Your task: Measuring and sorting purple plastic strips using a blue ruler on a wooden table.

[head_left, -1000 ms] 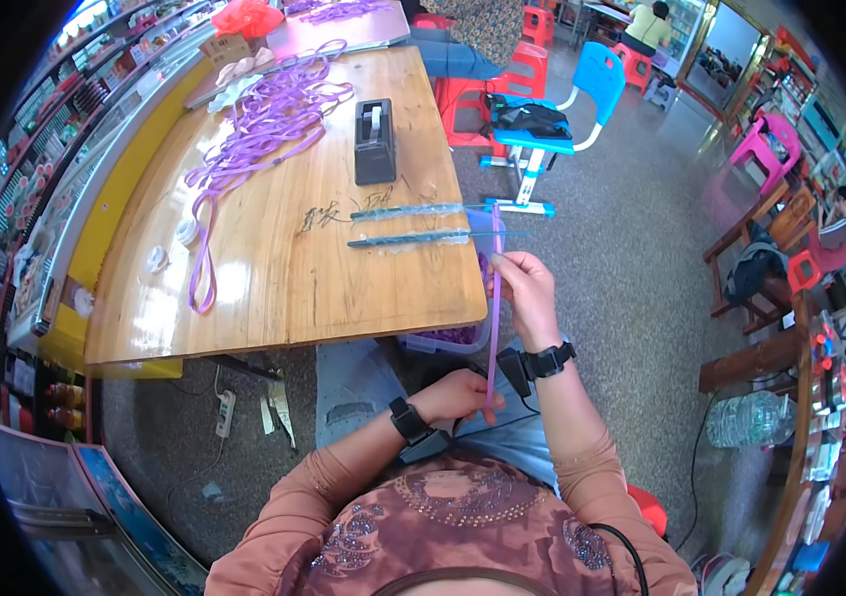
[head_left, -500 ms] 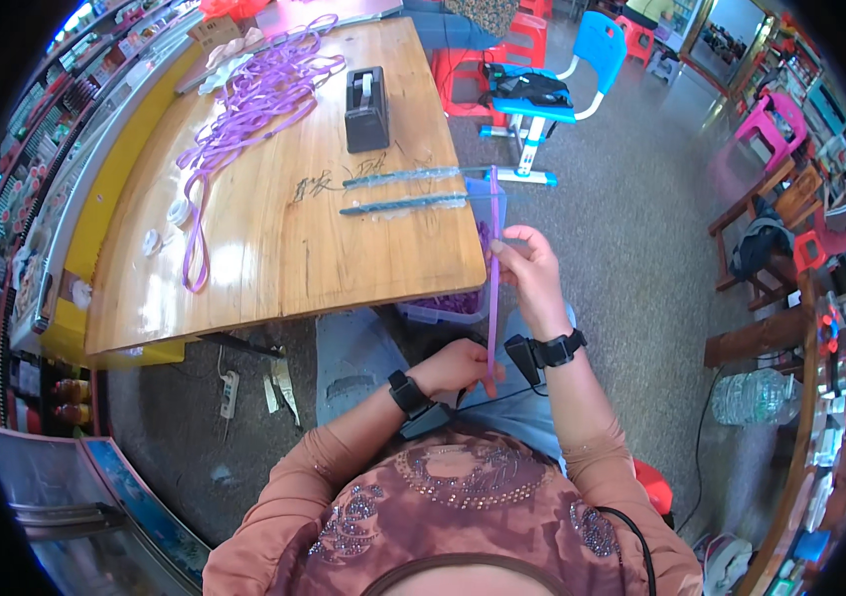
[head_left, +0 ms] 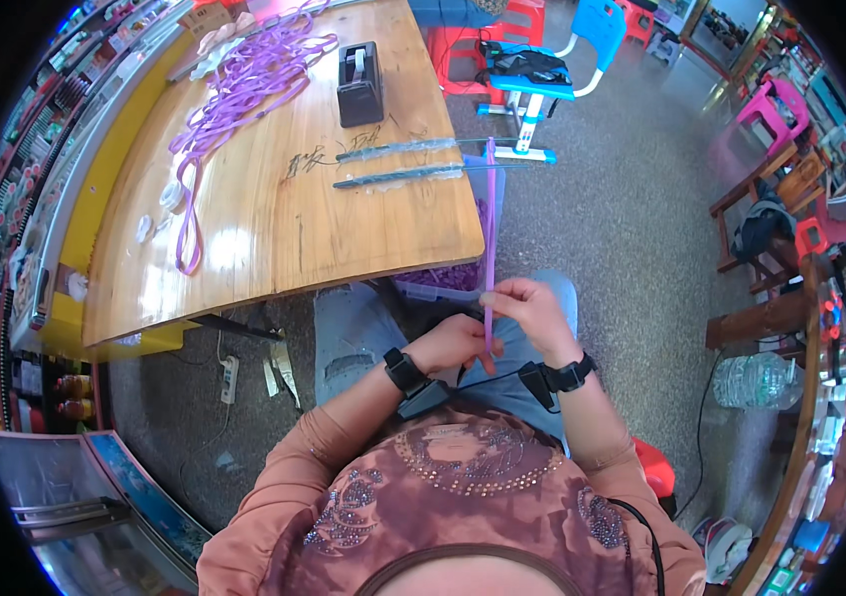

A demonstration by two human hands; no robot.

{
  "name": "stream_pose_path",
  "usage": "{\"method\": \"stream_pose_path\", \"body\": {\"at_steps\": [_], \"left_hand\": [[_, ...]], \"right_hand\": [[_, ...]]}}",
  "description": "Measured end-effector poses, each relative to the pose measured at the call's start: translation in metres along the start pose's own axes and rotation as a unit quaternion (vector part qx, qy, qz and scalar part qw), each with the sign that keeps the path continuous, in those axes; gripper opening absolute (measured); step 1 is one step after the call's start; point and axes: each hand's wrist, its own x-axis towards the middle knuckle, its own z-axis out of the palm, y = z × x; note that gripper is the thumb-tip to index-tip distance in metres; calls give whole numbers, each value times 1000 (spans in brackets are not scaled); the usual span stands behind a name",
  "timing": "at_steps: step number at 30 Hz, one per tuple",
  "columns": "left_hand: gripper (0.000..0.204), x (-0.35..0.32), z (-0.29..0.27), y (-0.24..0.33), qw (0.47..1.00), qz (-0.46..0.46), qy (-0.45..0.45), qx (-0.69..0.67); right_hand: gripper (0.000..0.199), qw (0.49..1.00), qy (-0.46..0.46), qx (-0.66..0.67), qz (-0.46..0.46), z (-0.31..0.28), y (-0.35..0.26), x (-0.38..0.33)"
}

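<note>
A purple ribbon [head_left: 491, 219] runs from a thin rod [head_left: 393, 149] beyond the table's right edge down toward my lap. My left hand [head_left: 455, 344] is closed around its lower end. Slightly above and to the right, my right hand [head_left: 530, 312] pinches the ribbon between thumb and fingers. A second dark rod [head_left: 383, 180] lies parallel to the first; clear tape covers parts of both, and their ends stick out past the edge. Under the table corner, a translucent plastic bin [head_left: 438, 293] holds purple material, partly hidden by the tabletop.
The wooden table [head_left: 284, 228] carries a heap of purple ribbon [head_left: 254, 74], a black tape dispenser [head_left: 360, 89] and a small white roll [head_left: 171, 195]. A blue chair [head_left: 532, 79] stands beyond its right side. At far right is a large clear bottle [head_left: 756, 382].
My right hand has slid down the ribbon, closer to my left hand. My left hand still grips the lower end. The whole view has shifted slightly.
</note>
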Motion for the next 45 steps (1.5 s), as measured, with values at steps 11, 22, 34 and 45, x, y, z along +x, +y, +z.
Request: {"method": "stream_pose_path", "body": {"at_steps": [11,22,34,45], "left_hand": [[32,-2,-14,23,971,143,175,-74],[25,21,-12,34,931,216,195,-220],[13,24,-12,32,916,232,289,-154],[25,18,-10,28,927,232,267,-127]], "right_hand": [[12,998,-17,59,-30,-1,-1,-10],[11,994,-33,100,-20,-1,5,-12],[12,997,-16,64,-43,0,9,-15],[14,998,-18,63,-15,5,0,-19]]}}
